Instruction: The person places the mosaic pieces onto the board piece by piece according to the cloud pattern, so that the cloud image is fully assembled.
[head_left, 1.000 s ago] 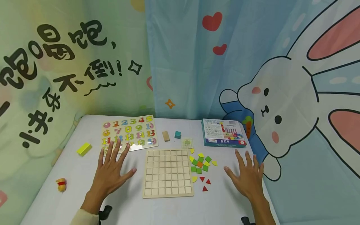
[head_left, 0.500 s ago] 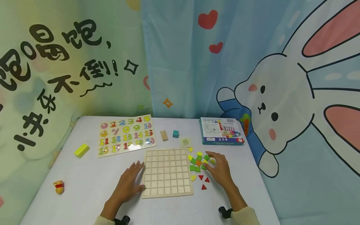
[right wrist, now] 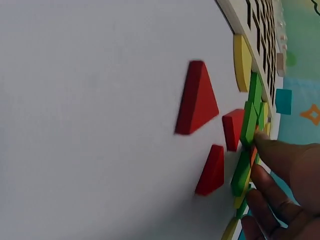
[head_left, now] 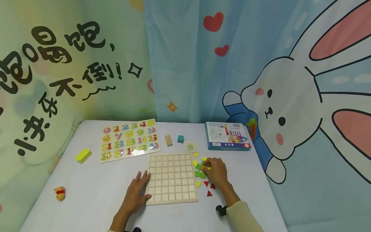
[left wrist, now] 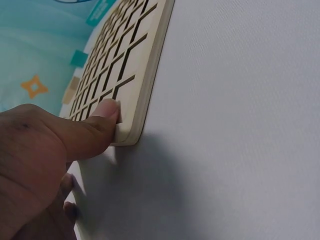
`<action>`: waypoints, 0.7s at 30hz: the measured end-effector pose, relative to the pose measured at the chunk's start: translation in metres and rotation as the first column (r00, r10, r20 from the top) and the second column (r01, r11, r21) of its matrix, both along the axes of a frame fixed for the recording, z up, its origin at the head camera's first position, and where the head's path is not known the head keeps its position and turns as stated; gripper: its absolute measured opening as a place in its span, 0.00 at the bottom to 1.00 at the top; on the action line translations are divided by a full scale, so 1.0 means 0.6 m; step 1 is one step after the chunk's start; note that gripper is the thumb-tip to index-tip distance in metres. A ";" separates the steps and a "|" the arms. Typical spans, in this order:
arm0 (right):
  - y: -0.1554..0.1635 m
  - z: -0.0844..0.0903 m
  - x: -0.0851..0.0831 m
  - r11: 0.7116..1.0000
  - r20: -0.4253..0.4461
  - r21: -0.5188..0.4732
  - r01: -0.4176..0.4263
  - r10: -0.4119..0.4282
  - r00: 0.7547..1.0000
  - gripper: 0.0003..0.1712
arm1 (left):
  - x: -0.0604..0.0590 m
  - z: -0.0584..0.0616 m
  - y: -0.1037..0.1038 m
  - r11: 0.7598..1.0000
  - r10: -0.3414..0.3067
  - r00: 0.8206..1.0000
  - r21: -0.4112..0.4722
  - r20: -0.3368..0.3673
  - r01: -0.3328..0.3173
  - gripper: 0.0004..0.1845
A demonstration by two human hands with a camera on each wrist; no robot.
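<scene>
Green and yellow tiles (head_left: 200, 170) lie half hidden under the right hand (head_left: 215, 172), whose curled fingers rest on the heap (what they pinch, I cannot tell). Beside it the pale wooden grid board (head_left: 172, 178) lies flat; the left hand (head_left: 137, 191) presses its edge, fingers relaxed.

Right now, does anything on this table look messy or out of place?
Mostly tidy. The wooden grid board has every cell empty, while its coloured pieces lie in a loose heap beside it under the right hand. A small toy figure lies alone near the table's left edge.
</scene>
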State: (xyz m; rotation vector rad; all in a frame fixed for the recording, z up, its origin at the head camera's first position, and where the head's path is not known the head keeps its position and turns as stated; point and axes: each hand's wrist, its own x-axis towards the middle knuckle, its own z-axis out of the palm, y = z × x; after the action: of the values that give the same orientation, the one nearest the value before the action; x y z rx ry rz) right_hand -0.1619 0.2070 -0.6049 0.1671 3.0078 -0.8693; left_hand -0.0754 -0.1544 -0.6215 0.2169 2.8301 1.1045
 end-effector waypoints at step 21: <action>-0.036 0.017 0.021 0.999 -0.040 0.034 0.025 -0.023 0.999 0.10 | 0.005 0.001 0.000 1.000 -0.021 0.999 -0.008 -0.041 0.021 0.49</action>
State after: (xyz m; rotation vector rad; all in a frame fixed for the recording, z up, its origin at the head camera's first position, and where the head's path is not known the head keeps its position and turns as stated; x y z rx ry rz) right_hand -0.1496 0.1856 -0.5946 0.1890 3.0652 -0.8322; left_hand -0.0724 -0.1543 -0.6208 0.2717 2.8607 1.0973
